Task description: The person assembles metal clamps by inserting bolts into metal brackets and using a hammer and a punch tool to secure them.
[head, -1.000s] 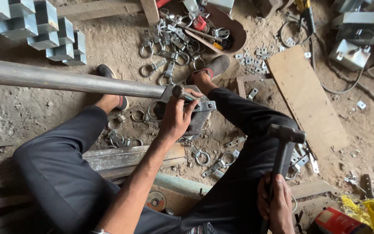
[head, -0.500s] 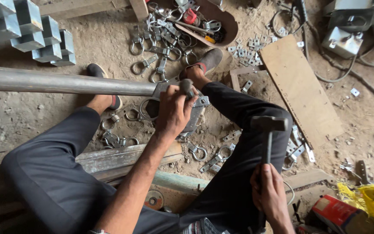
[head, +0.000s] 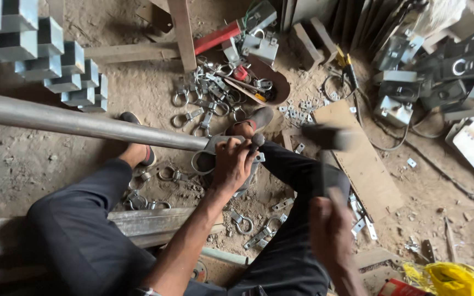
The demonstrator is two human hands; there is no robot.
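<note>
On the dirt floor between the knees: left hand (head: 232, 164) pinches a short metal pin (head: 255, 143) upright at the end of the long grey steel pipe (head: 83, 123), over a ring clamp (head: 204, 159). Right hand (head: 330, 233), fist closed round the handle, has swung the hammer (head: 327, 140) higher than half a second back; its head blurs at 3 o'clock of the pin, apart. Loose galvanised clamps (head: 204, 104) lie at 12 o'clock; flat wooden board (head: 357, 159) at 3.

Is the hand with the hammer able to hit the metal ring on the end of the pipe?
Probably yes. The right hand holds the hammer raised, with open space toward the ring clamp. The left hand grips beside it, though, so those fingers sit close.
</note>
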